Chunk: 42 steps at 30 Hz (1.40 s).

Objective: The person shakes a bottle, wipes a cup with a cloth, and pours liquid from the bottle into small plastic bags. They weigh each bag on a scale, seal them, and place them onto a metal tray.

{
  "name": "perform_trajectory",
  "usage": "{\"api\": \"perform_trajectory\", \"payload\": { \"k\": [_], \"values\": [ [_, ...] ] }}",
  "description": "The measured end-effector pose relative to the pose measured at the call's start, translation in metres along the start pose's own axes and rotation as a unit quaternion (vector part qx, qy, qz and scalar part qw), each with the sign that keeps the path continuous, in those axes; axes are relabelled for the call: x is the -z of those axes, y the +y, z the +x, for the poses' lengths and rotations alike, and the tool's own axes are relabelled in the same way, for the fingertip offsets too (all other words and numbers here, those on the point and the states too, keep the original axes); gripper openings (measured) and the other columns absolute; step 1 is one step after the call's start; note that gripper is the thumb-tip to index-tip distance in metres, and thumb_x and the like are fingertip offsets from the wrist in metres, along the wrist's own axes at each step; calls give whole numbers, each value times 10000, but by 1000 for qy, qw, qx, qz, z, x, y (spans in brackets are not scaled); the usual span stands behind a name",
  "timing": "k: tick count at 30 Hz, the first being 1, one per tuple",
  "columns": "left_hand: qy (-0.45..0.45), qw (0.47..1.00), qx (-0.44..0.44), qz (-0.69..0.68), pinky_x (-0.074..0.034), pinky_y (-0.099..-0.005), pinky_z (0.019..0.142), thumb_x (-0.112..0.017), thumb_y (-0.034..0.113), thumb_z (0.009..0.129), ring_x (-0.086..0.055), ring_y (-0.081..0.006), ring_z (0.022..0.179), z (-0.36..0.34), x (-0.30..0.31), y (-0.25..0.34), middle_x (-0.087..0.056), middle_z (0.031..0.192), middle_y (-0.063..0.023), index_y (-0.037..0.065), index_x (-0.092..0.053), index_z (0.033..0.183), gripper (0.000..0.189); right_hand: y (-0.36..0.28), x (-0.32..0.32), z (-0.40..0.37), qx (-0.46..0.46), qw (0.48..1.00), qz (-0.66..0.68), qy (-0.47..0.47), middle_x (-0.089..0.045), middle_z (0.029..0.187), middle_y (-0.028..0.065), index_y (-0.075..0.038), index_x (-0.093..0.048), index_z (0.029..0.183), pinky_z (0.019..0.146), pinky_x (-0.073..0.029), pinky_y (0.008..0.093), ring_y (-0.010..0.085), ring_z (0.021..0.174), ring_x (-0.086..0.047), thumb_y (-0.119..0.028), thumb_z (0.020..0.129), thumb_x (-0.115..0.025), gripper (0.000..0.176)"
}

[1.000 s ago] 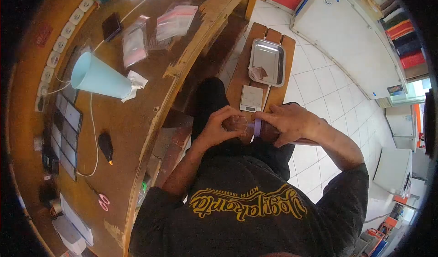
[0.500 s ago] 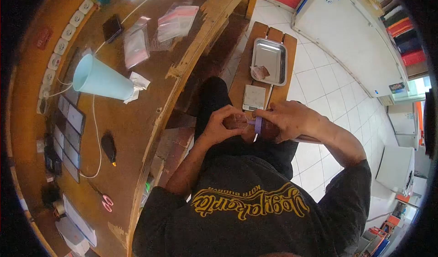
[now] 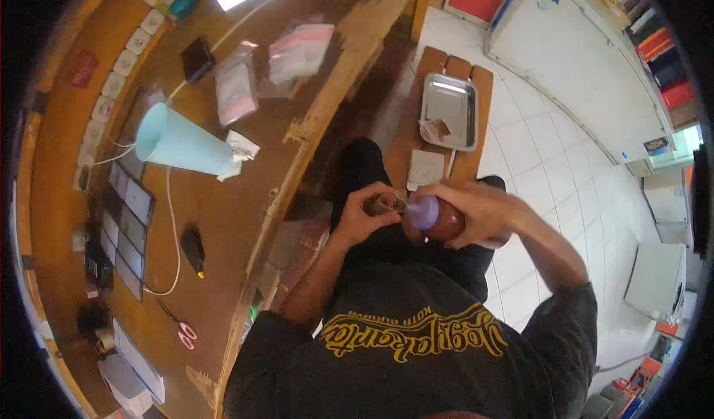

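Note:
My right hand (image 3: 483, 205) is wrapped round a squeeze bottle (image 3: 451, 221) with a purple cap (image 3: 424, 213) and reddish-brown contents. The bottle lies tipped over, its nozzle pointing left. Between the curled fingers of my left hand (image 3: 360, 215) is a small clear plastic bag (image 3: 390, 202), held at the nozzle's end; whether the nozzle is inside it is hard to make out. Both hands are above my lap. Just beyond them, a small white scale (image 3: 426, 168) rests on a wooden bench (image 3: 467, 169).
A metal tray (image 3: 451, 95) holding a crumpled packet (image 3: 433, 130) stands farther along the bench. On the wooden table (image 3: 242, 263) at left are a pale blue cup (image 3: 182, 142) lying on its side, plastic bags (image 3: 301, 50), scissors (image 3: 187, 335) and a cable.
The bottle in my right hand has tilted so more of its cap and body shows. My left hand stays close to its nozzle. The whole view has shifted slightly.

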<state>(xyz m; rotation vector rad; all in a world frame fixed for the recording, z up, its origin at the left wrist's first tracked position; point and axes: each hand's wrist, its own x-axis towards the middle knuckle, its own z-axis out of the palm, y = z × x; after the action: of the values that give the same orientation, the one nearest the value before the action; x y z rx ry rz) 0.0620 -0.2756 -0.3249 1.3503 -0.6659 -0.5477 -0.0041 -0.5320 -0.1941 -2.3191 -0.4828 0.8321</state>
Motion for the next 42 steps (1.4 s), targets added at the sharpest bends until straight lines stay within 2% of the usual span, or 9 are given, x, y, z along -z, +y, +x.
{"api": "perform_trajectory", "payload": {
  "k": [4, 5, 11, 15, 17, 22, 23, 27, 42],
  "values": [
    [38, 986, 7, -160, -524, -296, 860, -745, 126, 890, -640, -142, 1019, 0, 2, -20, -680, 1094, -48, 46, -664, 1072, 215, 31, -44, 5, 99, 980, 55, 161, -540, 1288, 167, -144, -410, 1415, 1020, -456, 470, 381, 1215, -544, -229, 625, -897, 931],
    [53, 988, 12, -142, -565, -424, 866, -638, 187, 970, -622, -206, 1012, -2, 1, -30, -594, 1098, -104, 40, -609, 1162, 243, 43, -61, 8, 85, 968, 61, 229, -544, 1289, 170, -126, -425, 1400, 1015, -459, 465, 372, 1209, -553, -222, 625, -897, 913],
    [-5, 901, -11, -434, -580, -420, 824, -579, 261, 1003, -621, -239, 1011, 9, -4, -6, -583, 1098, -117, 106, -427, 1369, 425, 89, -155, 43, 24, 899, 151, 410, -580, 1235, 165, -86, -456, 1335, 973, -485, 438, 349, 1152, -598, -175, 622, -899, 844],
    [1, 919, 20, -393, -569, -402, 837, -565, 207, 1011, -614, -236, 1047, 14, -7, 6, -582, 1176, -138, 78, -529, 1278, 298, 98, -187, 51, 3, 875, 181, 449, -585, 1211, 164, -78, -464, 1309, 956, -492, 426, 342, 1122, -608, -205, 632, -911, 821],
    [67, 994, -84, -26, -541, -322, 807, -567, 159, 1009, -622, -169, 1007, 20, -16, 18, -622, 1160, -110, 0, -634, 1130, 210, 100, -184, 52, 2, 871, 193, 451, -583, 1214, 168, -78, -458, 1322, 956, -489, 429, 342, 1124, -606, -228, 631, -919, 844],
    [84, 996, 0, 16, -518, -288, 829, -600, 125, 990, -649, -141, 942, 21, -22, 31, -700, 1010, -89, -31, -695, 1038, 189, 65, -120, 31, 91, 854, 150, 489, -572, 1257, 199, -38, -516, 1343, 979, -470, 431, 354, 1131, -600, -310, 666, -905, 827],
    [64, 998, 11, 27, -515, -288, 827, -614, 133, 984, -654, -133, 919, 20, -23, 33, -715, 957, -81, -33, -699, 1043, 196, 42, -99, 27, 101, 833, 181, 513, -656, 1125, 165, -44, -667, 1200, 932, -476, 413, 312, 1059, -632, -247, 748, -840, 524],
    [-1, 997, 5, 73, -515, -283, 799, -612, 135, 986, -659, -129, 892, 22, -27, 36, -716, 953, -75, -41, -696, 1035, 201, 17, -69, 24, 77, 855, 189, 476, -724, 834, 50, -102, -785, 942, 819, -435, 356, 200, 871, -658, -91, 782, -766, 162],
    [112, 990, -19, 78, -542, -269, 714, -689, 81, 923, -681, -113, 832, 16, -35, 43, -727, 891, -87, -38, -693, 1000, 142, -2, -59, 34, 105, 839, 183, 501, -681, 791, 59, -77, -720, 821, 814, -425, 365, 220, 814, -644, -98, 733, -794, 117]
  ]
}}
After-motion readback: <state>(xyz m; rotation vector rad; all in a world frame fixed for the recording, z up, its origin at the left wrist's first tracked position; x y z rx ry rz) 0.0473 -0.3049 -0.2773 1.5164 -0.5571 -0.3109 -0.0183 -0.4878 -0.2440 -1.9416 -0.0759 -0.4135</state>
